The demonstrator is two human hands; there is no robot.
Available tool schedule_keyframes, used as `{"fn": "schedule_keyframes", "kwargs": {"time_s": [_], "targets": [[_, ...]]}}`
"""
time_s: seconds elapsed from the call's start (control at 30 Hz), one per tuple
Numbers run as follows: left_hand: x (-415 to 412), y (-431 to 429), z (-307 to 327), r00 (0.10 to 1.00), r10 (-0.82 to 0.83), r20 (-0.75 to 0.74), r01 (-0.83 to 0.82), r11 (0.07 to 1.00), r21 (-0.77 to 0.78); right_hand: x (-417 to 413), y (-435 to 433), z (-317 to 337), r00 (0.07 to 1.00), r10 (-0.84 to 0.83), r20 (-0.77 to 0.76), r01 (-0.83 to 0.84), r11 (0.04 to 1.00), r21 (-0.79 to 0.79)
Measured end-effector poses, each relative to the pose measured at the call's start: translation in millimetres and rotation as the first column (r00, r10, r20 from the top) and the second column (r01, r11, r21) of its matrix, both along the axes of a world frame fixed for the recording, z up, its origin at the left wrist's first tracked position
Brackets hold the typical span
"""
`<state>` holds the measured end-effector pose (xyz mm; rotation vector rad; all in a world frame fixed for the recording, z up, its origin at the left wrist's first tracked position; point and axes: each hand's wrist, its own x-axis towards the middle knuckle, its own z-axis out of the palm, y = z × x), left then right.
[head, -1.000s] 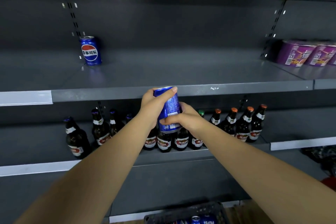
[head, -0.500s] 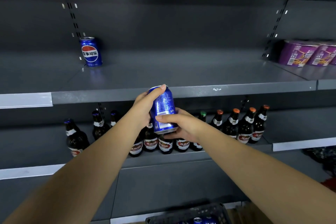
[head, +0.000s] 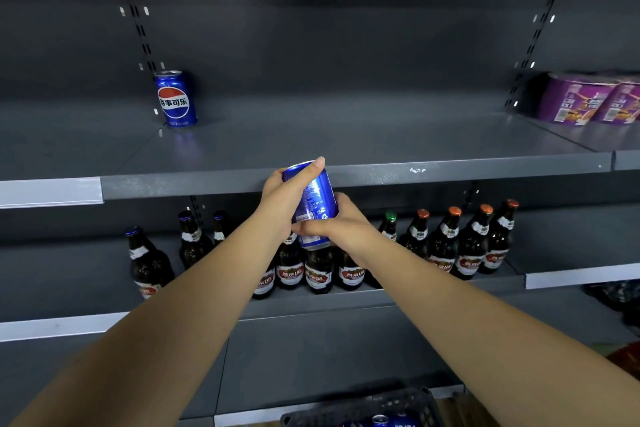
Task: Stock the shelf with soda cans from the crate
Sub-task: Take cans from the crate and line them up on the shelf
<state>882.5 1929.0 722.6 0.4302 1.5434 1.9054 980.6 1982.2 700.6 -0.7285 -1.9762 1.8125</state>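
Note:
Both hands hold one blue soda can [head: 316, 203] in front of the upper shelf's front edge [head: 450, 173]. My left hand [head: 282, 199] wraps its upper part, with the thumb over the top rim. My right hand [head: 337, 225] grips the lower part from the right, thumb across the front. The can leans slightly left. A second blue soda can [head: 176, 99] stands upright at the back left of the grey upper shelf. A dark crate [head: 363, 409] with more cans shows at the bottom edge.
Several brown beer bottles [head: 450, 243] line the lower shelf behind and beside my hands. Purple packs [head: 588, 99] sit at the right end of the upper shelf. Slotted uprights [head: 140, 28] run up the back wall.
The held can has shifted slightly left and tilted a little, rising just to the shelf edge level. Both hands stay on it. The shelf can has not moved.

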Motion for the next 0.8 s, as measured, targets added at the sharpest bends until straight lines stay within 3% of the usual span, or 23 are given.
{"fn": "schedule_keyframes", "kwargs": {"time_s": [0.37,0.63,0.8], "targets": [[-1.7,-9.6,2.5,0.992,-0.124,0.023,0.12,0.984,0.13,8.3,10.3,1.9,0.982,0.184,0.047,-0.166,0.951,-0.26],[8.2,-6.6,12.4,0.999,0.044,-0.018,-0.041,0.99,0.133,6.9,-4.5,8.8,0.998,-0.028,-0.061,0.031,0.998,0.049],[2.0,-11.2,21.5,0.999,0.05,-0.013,-0.047,0.98,0.193,15.3,6.5,21.9,0.985,0.164,0.052,-0.168,0.984,0.065]]}}
